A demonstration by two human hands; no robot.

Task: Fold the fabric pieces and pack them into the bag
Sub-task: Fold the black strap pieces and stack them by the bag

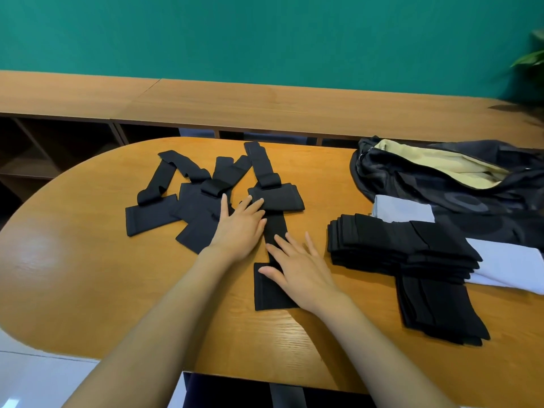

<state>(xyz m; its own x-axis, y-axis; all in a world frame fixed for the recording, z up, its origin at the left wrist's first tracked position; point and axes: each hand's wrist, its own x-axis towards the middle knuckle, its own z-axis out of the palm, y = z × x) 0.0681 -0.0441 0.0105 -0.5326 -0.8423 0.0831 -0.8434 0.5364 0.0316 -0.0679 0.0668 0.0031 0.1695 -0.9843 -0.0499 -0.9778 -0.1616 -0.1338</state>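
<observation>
Several loose black fabric pieces (188, 207) with straps lie spread over the middle of the wooden table (73, 275). One long black piece (272, 293) runs toward me in the centre. My left hand (240, 228) lies flat with straight fingers on its upper part, next to a wide black flap (279, 198). Flat on the lower part of the same piece rests my right hand (297, 266), fingers spread. A stack of folded black pieces (406, 248) sits to the right. The dark bag (459, 187) lies open at the far right, showing a yellow lining.
Folded white cloth (506, 266) lies under and beside the black stack, another white piece (403, 209) against the bag. A long wooden counter (265, 104) runs behind the table before a green wall. A plant (532, 57) stands at the far right.
</observation>
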